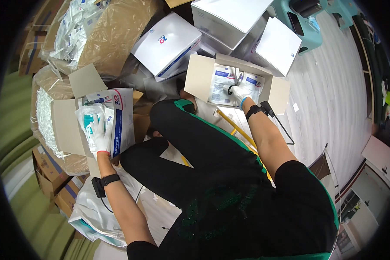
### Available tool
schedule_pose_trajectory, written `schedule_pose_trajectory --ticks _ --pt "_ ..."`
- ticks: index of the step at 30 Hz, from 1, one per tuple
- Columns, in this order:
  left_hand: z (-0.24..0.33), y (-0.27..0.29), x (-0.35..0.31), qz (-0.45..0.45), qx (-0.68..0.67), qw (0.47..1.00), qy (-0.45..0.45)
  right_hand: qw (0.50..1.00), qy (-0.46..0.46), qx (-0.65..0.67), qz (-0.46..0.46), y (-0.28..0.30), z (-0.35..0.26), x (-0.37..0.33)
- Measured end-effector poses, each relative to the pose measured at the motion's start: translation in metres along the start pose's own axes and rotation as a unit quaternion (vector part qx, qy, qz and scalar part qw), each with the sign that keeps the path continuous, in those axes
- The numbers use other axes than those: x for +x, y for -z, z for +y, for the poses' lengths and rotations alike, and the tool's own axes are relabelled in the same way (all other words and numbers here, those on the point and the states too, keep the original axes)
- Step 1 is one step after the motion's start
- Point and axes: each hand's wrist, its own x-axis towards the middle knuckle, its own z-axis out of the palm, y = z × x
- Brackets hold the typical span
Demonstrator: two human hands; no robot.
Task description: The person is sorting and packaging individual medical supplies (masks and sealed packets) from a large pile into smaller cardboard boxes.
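My left hand [100, 138], in a white glove, lies with its fingers stretched out over a clear plastic packet with teal contents [89, 121]. That packet is in the mouth of an open white carton [125, 117] on my left, its flaps folded out. My right hand [242, 95], also in a white glove, is inside another open carton [268, 91] on the right. It is closed around what looks like a pair of scissors [236, 78], with a dark handle loop at the fingers and thin metal blades pointing away. Under them lie flat white-and-blue printed packets [221, 78].
Closed white boxes [167, 43] are stacked beyond my knees. Large plastic-lined cartons [117, 34] of white packets stand at the far left, with brown cartons [52, 169] below. A teal stool [312, 39] is at the far right. Yellow bars [238, 130] run beside my leg.
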Motion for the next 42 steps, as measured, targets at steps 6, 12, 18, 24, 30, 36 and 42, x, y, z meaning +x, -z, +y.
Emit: schedule_pose_trajectory --ticks 6,12,18,24,30,36,42 --pt "0.022 0.0 0.0 0.03 0.004 0.999 -0.016 0.997 0.022 -0.034 0.059 -0.008 0.018 -0.001" --pt "0.036 0.013 -0.002 0.103 -0.095 0.989 -0.05 0.97 -0.035 0.24 -0.03 0.039 0.019 -0.012" --pt "0.102 0.053 -0.037 0.299 -0.25 0.921 0.004 0.842 -0.059 0.452 -0.287 0.114 -0.023 -0.109" --pt "0.254 0.045 -0.092 0.065 -0.559 0.824 -0.062 0.839 0.064 0.415 -0.346 0.093 -0.022 -0.186" --pt "0.331 -0.021 -0.128 -0.378 -0.872 0.31 0.012 0.861 0.247 0.115 -0.43 0.049 -0.091 -0.221" --pt "0.313 0.017 -0.136 -0.271 -0.83 0.478 -0.096 0.898 0.332 -0.024 -0.289 0.049 -0.119 -0.247" --pt "0.301 0.019 -0.14 -0.259 -0.832 0.487 -0.062 0.927 0.198 0.142 -0.286 0.06 -0.101 -0.243"
